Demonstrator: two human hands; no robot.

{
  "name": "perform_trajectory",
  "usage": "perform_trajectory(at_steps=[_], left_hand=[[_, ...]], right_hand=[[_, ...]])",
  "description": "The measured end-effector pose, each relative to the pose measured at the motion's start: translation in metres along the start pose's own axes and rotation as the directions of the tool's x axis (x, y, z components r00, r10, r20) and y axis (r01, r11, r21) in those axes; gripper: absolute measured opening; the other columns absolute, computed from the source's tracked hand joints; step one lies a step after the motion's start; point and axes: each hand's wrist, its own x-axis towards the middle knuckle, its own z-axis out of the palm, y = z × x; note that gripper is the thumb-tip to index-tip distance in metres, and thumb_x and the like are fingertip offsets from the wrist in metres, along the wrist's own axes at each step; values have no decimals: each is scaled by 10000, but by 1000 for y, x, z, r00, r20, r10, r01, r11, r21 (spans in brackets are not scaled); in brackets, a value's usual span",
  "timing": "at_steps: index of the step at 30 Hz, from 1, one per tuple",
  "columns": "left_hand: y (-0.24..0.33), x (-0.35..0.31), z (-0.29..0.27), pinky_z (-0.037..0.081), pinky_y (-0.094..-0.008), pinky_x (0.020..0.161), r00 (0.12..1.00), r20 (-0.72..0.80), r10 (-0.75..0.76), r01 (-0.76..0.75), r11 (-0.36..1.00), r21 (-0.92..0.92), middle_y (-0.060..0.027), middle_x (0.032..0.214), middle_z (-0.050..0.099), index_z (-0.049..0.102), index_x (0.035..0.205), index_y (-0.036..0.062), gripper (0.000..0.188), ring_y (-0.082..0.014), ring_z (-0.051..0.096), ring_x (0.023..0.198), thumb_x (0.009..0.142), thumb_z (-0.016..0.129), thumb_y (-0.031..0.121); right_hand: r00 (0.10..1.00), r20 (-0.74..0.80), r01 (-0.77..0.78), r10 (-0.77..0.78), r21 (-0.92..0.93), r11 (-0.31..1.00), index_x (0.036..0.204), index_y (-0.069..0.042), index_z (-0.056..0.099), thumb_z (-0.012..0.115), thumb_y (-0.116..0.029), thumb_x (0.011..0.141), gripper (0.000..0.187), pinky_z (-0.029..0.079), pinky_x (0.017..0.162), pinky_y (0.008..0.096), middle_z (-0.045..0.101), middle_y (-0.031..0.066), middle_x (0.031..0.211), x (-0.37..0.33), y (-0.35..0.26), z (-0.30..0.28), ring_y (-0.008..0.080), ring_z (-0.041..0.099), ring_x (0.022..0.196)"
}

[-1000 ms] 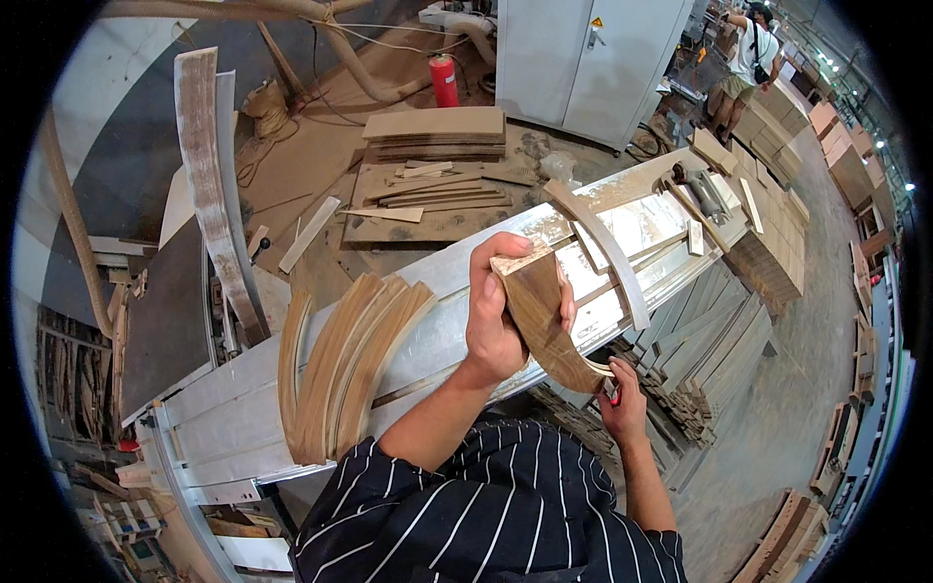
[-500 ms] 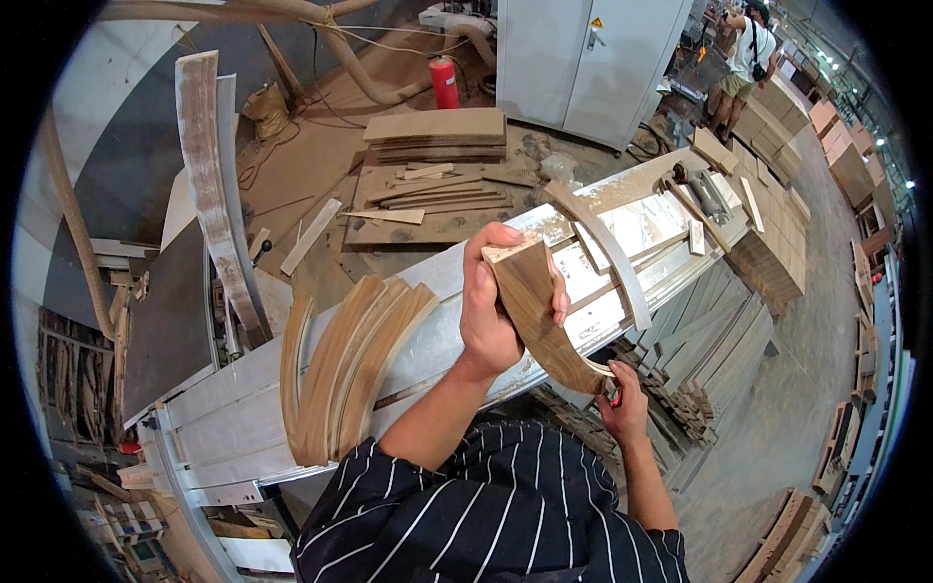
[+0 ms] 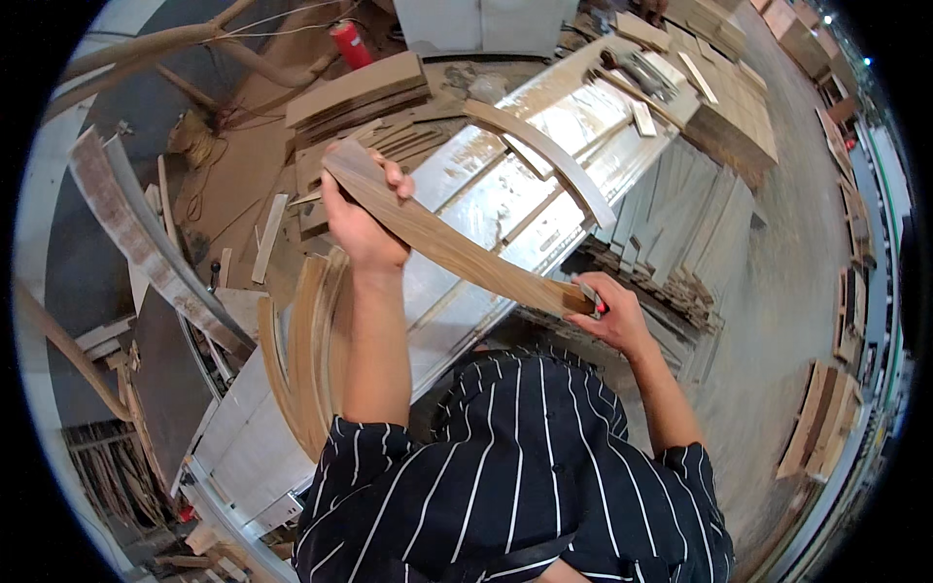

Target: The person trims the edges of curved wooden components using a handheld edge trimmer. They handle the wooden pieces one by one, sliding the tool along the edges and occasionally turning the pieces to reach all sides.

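Observation:
A curved brown wooden piece [image 3: 457, 255] is held up slantwise across my front, above the metal table. My left hand [image 3: 364, 219] is wrapped round its upper far end, thumb on one side and fingers on the other. At its lower near end, my right hand [image 3: 614, 313] is closed, with the fingers against the wood. A small grey tool with a red part [image 3: 600, 307] shows between those fingers; its exact kind is too hidden to tell. Several similar curved wooden pieces [image 3: 309, 360] stand together on the table beside my left forearm.
The long metal table [image 3: 437, 306] carries another curved strip [image 3: 554, 155] and a dusty machine part [image 3: 637, 73]. Stacked boards [image 3: 364, 92] lie on the floor beyond. Tall curved pieces [image 3: 160, 243] rise at the left. Piled grey strips [image 3: 680, 233] lie right of the table.
The wooden piece has swung from pointing toward me to lying lengthwise across my view. My left hand has moved left and farther out with its end. My right hand stays at the near end.

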Motion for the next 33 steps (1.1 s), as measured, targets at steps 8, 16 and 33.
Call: perform_trajectory(at_steps=[8, 16, 33], left_hand=[[-37, 67, -73, 512, -412, 685, 909, -335, -249, 276, 960, 37, -146, 938, 548, 524, 1098, 18, 501, -262, 530, 802, 1154, 308, 467], [-55, 76, -108, 530, -421, 654, 855, -425, -296, 337, 941, 23, -156, 838, 551, 518, 1011, 8, 511, -276, 547, 721, 1150, 335, 464], [-50, 72, -121, 541, -411, 691, 865, -400, -302, 331, 944, 3, -148, 919, 556, 514, 1104, 5, 476, -263, 557, 789, 1152, 348, 449]], right_hand=[[981, 136, -152, 136, 115, 982, 1268, -19, 707, 958, -364, 812, 625, 535, 826, 366, 668, 127, 1007, 9, -17, -12, 256, 646, 902], [951, 214, -256, 225, 133, 957, 1308, -16, 707, 958, -340, 830, 629, 534, 927, 339, 729, 92, 1095, 8, -20, -18, 190, 663, 1000], [930, 242, -342, 277, 291, 894, 1335, -4, 707, 950, -301, 841, 626, 533, 939, 319, 726, 32, 1070, -2, -18, -17, 130, 644, 1002]])
